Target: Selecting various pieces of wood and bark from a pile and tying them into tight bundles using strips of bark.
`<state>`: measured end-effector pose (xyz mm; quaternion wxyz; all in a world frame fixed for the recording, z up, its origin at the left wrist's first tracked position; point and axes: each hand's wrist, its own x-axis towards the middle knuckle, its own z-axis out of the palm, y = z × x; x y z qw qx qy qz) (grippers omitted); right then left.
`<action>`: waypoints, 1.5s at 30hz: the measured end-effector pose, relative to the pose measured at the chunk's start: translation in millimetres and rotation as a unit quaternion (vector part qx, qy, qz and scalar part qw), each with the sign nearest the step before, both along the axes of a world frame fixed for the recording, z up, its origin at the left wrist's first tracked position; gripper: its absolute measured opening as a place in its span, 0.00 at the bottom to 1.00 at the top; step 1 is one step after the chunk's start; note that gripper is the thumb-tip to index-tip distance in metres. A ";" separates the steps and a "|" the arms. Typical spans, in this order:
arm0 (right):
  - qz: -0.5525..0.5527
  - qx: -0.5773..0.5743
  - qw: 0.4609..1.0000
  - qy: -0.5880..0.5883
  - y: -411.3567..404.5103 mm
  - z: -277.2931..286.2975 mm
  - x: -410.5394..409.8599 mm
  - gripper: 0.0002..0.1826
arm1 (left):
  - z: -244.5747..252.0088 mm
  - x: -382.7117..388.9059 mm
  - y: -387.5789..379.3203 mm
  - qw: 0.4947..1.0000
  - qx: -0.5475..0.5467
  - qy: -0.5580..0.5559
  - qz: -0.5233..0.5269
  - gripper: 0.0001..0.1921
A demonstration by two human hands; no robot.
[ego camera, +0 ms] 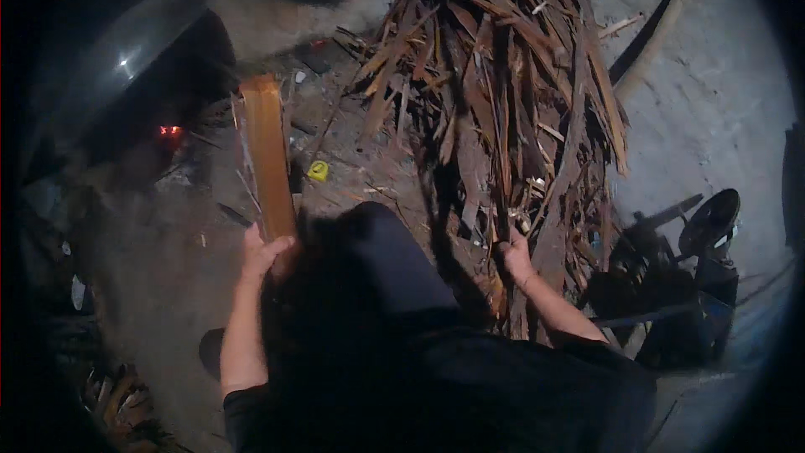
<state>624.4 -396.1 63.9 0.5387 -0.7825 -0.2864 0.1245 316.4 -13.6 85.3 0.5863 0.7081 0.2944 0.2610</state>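
My left hand (264, 255) grips the lower end of a flat strip of wood or bark (269, 151), its orange-brown face turned up and its far end pointing away from me. Thinner splinters lie along its left side. On the right, my right hand (517, 258) is closed on a dark, narrow strip (503, 201) at the near part of a large heap of split bark and wood pieces (465, 100). The far end of that strip merges with the heap.
Red embers (170, 131) glow under a large, dark rounded metal vessel (144, 56) at the upper left. A yellow object (318, 170) lies on the ground. A long wooden pole (657, 34) is at the upper right, dark metal equipment (679, 277) at the right, more strips (122, 399) lower left.
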 end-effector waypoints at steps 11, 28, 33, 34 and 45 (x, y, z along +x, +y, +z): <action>0.148 0.055 0.977 -0.147 128.3 268.8 22.3 0.25 | 27.6 -48.7 3.8 0.987 0.099 -0.060 0.113 0.23; 0.321 -0.204 0.521 -0.764 211.3 331.2 33.0 0.21 | 49.3 -99.9 42.2 0.998 0.030 -0.045 0.028 0.34; 0.356 -0.142 0.513 -0.768 225.1 341.3 30.5 0.21 | 0.6 -100.5 46.7 0.999 -0.001 0.049 -0.022 0.27; 0.347 -0.148 0.516 -0.769 226.5 345.3 30.7 0.21 | -1.6 -94.3 43.5 0.998 0.005 0.047 -0.032 0.27; 0.330 -0.089 0.614 -0.712 269.0 331.4 93.6 0.18 | 62.6 -34.6 -34.5 0.975 -0.183 0.033 -0.122 0.24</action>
